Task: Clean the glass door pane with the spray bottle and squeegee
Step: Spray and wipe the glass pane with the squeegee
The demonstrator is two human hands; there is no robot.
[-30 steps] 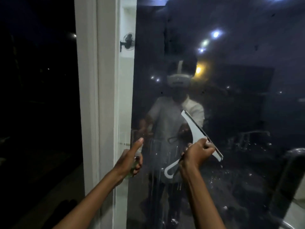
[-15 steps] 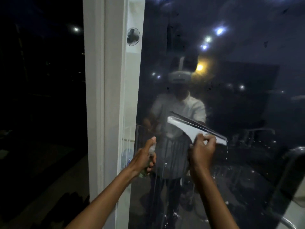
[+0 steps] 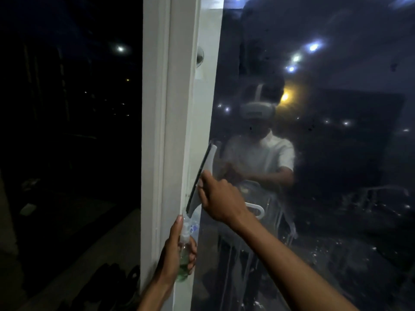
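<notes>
The dark glass door pane (image 3: 325, 176) fills the right side and reflects a person and lights. My right hand (image 3: 219, 198) grips a white squeegee (image 3: 205, 171), whose blade stands nearly vertical against the pane's left edge beside the white door frame (image 3: 161, 131). Its looped handle end (image 3: 256, 208) sticks out to the right of my wrist. Below it, my left hand (image 3: 177, 254) holds a small clear spray bottle (image 3: 185, 250) with greenish liquid, close to the frame. Wet streaks and droplets (image 3: 336, 243) cover the lower glass.
To the left of the frame lies a dark opening with faint distant lights and a dim floor (image 3: 85, 254). Dark shapes like shoes (image 3: 112, 279) sit on the floor near the frame's foot. A small round fitting (image 3: 199, 57) shows high by the frame.
My right hand has carried the squeegee left to the pane's edge and turned the blade from near level to near upright. My left hand with the bottle has dropped lower. The view has shifted left.
</notes>
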